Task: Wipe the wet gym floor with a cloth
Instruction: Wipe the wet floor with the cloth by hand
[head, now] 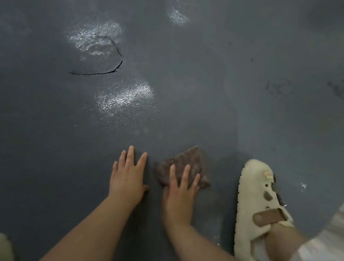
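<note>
Low in the frame's centre, the right hand (180, 190) presses the brown cloth (186, 167) flat with fingers spread; the left hand (128, 175) rests open just beside it. The floor (192, 80) glistens wet at upper left, so much wiping remains.

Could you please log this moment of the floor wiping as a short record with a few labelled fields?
surface: dark grey gym floor, with shiny wet patches ahead
cloth: brownish cloth, flat on the floor
right hand: right hand presses on the cloth with straight, spread fingers
left hand: left hand rests flat on the bare floor, beside the cloth and apart from it
floor damage: curved crack ahead on the left
footwear: cream clog right of the cloth
</note>
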A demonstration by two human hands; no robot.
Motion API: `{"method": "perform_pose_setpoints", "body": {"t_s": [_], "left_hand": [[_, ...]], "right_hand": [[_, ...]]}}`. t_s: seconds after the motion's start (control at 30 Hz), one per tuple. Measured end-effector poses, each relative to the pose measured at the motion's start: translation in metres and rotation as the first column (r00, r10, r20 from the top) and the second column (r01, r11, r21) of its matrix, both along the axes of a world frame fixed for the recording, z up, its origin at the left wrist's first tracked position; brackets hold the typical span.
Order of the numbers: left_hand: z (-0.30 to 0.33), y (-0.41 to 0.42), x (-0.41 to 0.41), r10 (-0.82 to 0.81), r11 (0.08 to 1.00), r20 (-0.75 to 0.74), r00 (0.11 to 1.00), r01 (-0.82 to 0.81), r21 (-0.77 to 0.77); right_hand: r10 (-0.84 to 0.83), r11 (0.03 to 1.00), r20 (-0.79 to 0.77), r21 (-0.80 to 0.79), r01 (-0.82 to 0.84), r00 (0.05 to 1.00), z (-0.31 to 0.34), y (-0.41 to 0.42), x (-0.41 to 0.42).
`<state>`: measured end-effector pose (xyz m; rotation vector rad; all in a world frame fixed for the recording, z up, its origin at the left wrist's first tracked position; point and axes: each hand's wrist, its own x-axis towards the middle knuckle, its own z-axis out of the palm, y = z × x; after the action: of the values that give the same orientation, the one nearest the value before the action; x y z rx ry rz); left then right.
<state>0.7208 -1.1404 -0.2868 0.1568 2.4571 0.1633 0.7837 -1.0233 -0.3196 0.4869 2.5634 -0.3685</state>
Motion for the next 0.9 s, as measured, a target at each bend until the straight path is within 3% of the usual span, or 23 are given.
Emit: {"method": "perform_pose_setpoints", "body": {"t_s": [0.13, 0.3, 0.7, 0.9], "left_hand": [[0.018, -0.011, 0.032, 0.028, 1.0, -0.013, 1.0, -0.028, 0.0], [0.046, -0.016, 0.069, 0.105, 0.994, -0.035, 0.994, -0.105, 0.018], [0.151, -0.02, 0.146, 0.149, 0.983, -0.226, 0.963, -0.12, 0.138], [0.195, -0.033, 0.159, 0.149, 0.982, -0.337, 0.93, -0.099, 0.159]], "right_hand": [[0.197, 0.977, 0.049, -0.091, -0.192, 0.979, 0.021, -0.021, 0.018], [0.232, 0.956, 0.113, -0.208, -0.206, 0.966, 0.05, 0.003, 0.014], [0.224, 0.956, -0.184, -0.151, -0.252, 0.957, 0.162, 0.005, 0.083], [0.311, 0.944, -0.265, -0.026, -0.329, 0.913, 0.217, -0.005, 0.074]]}}
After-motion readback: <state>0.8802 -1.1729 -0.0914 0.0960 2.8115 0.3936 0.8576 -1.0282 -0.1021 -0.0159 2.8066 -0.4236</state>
